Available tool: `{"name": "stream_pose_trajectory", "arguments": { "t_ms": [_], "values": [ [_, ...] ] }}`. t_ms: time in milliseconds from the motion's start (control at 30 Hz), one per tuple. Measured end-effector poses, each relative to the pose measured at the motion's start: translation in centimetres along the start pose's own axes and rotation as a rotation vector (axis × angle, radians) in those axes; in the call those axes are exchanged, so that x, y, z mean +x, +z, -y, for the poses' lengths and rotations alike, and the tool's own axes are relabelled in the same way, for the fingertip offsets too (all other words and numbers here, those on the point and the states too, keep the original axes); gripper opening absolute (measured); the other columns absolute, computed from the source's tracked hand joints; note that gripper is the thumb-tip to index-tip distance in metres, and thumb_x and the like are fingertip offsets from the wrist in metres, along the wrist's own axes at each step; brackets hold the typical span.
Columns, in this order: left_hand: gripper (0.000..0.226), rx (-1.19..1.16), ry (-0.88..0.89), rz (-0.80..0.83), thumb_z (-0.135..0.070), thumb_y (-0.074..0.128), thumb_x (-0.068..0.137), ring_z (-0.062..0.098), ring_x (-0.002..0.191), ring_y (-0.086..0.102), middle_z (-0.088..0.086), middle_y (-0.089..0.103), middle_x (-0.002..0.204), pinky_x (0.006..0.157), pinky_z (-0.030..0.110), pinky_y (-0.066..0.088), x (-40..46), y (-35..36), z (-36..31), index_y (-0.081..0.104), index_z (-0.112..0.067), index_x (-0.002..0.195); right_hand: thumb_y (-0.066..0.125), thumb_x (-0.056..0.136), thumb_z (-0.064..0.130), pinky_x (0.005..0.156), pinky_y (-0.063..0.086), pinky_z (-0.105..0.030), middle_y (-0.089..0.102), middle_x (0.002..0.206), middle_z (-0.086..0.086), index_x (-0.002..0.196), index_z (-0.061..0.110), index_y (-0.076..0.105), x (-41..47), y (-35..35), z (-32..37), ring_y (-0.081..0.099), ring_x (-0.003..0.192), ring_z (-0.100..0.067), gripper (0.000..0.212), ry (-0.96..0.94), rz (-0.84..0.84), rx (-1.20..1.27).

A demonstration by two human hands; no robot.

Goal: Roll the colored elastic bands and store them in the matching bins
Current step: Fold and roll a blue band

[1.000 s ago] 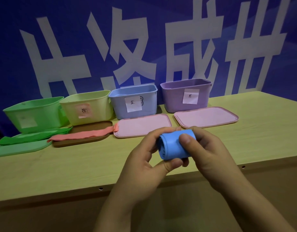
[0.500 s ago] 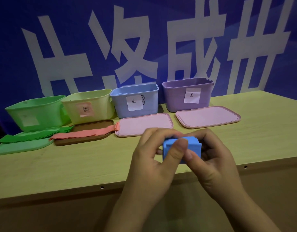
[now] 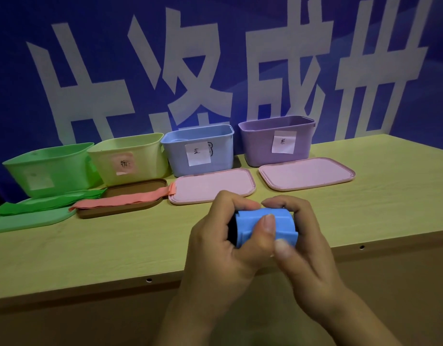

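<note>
Near the table's front edge, your left hand and right hand have both closed tighter around the blue band, now a compact roll; it looks ready for the far blue bin.

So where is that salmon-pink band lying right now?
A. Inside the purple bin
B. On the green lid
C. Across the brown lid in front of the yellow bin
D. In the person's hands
C: the pink band lies stretched flat across the brown lid before the yellow bin, one end reaching onto the neighbouring pink lid; the hands hold only the blue roll.
</note>
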State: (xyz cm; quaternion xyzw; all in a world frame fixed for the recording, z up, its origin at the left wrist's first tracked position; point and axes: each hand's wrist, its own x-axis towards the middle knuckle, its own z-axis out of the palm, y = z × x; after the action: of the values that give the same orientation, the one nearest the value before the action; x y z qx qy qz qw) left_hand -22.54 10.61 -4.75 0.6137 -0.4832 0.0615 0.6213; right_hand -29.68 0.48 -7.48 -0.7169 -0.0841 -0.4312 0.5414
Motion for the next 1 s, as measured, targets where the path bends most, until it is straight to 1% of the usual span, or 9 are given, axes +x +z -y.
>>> {"name": "stream_pose_trajectory", "arguments": {
  "t_ms": [100,200,300,367,533,667,800,900,1000],
  "values": [
    [0.027,0.012,-0.005,0.054,-0.061,0.058,0.074,0.004,0.066,0.06,-0.02,0.059,0.079,0.052,0.009,0.043,-0.2,-0.3,0.3,0.053,-0.038,0.087,0.049,0.08,0.057,0.063,0.049,-0.016,0.063,0.086,0.013,0.094,0.038,0.055,0.1,0.0,0.0,0.061,0.074,-0.003,0.024,0.029,-0.045,0.003],
    [0.036,0.042,0.032,0.098,-0.072,0.052,0.075,0.006,0.066,0.06,-0.016,0.06,0.081,0.054,0.012,0.045,-0.4,-0.4,0.7,0.053,-0.04,0.091,0.044,0.078,0.072,0.053,0.042,-0.016,0.058,0.071,0.007,0.076,0.032,0.053,0.3,0.2,-0.1,0.052,0.059,-0.003,0.041,0.049,-0.085,-0.116],
    [0.037,0.01,0.051,0.094,-0.073,0.047,0.077,0.007,0.075,0.062,-0.015,0.062,0.091,0.057,0.01,0.046,-0.5,-0.6,1.1,0.055,-0.041,0.094,0.048,0.078,0.051,0.051,0.038,-0.011,0.052,0.061,0.011,0.066,0.033,0.051,0.4,0.2,-0.1,0.048,0.055,0.0,0.022,0.067,-0.106,-0.086],
    [0.04,0.013,0.074,0.083,-0.074,0.042,0.08,0.007,0.08,0.063,-0.014,0.062,0.095,0.06,0.009,0.047,-0.6,-0.6,1.2,0.055,-0.04,0.096,0.047,0.076,0.048,0.052,0.037,-0.01,0.05,0.06,0.012,0.064,0.032,0.051,0.5,0.2,-0.1,0.046,0.055,0.0,0.021,0.07,-0.104,-0.092],
    [0.025,0.052,0.086,-0.029,-0.06,0.044,0.087,0.001,0.077,0.061,-0.016,0.06,0.088,0.059,0.006,0.043,-0.8,0.0,1.7,0.053,-0.037,0.087,0.05,0.075,0.068,0.054,0.038,-0.009,0.052,0.067,0.003,0.07,0.027,0.052,0.8,0.4,-0.5,0.049,0.058,-0.004,0.041,0.035,-0.078,-0.153],
    [0.019,0.046,0.03,-0.096,-0.045,0.044,0.084,0.0,0.067,0.057,-0.013,0.056,0.075,0.056,0.006,0.041,-0.4,0.0,2.7,0.049,-0.029,0.076,0.05,0.078,0.054,0.056,0.039,-0.011,0.054,0.068,0.004,0.072,0.027,0.054,1.9,0.9,-1.8,0.05,0.06,-0.005,0.028,0.05,-0.036,-0.142],
    [0.026,0.043,-0.054,-0.154,-0.053,0.043,0.08,0.0,0.069,0.057,-0.013,0.056,0.078,0.056,0.008,0.043,1.8,-1.3,4.0,0.049,-0.028,0.074,0.049,0.066,0.081,0.075,0.048,-0.014,0.062,0.096,0.016,0.101,0.037,0.056,4.0,0.6,-2.8,0.06,0.089,-0.003,0.057,0.169,0.247,-0.118],
    [0.026,-0.033,-0.137,-0.17,-0.055,0.05,0.085,0.001,0.064,0.055,-0.007,0.057,0.079,0.053,0.017,0.045,4.0,-2.2,4.9,0.053,-0.03,0.078,0.064,0.066,0.068,0.093,0.049,-0.023,0.062,0.11,0.021,0.115,0.048,0.045,6.3,0.2,-3.1,0.058,0.107,0.001,0.056,0.247,0.332,-0.146],
    [0.037,-0.164,-0.175,-0.134,-0.064,0.05,0.079,0.009,0.06,0.057,-0.004,0.061,0.076,0.051,0.02,0.046,6.3,-2.8,5.9,0.058,-0.028,0.086,0.064,0.066,0.05,0.087,0.054,-0.029,0.066,0.099,0.012,0.107,0.04,0.049,9.5,0.0,-3.4,0.063,0.095,-0.001,0.045,0.258,0.251,-0.143]
  ]
}}
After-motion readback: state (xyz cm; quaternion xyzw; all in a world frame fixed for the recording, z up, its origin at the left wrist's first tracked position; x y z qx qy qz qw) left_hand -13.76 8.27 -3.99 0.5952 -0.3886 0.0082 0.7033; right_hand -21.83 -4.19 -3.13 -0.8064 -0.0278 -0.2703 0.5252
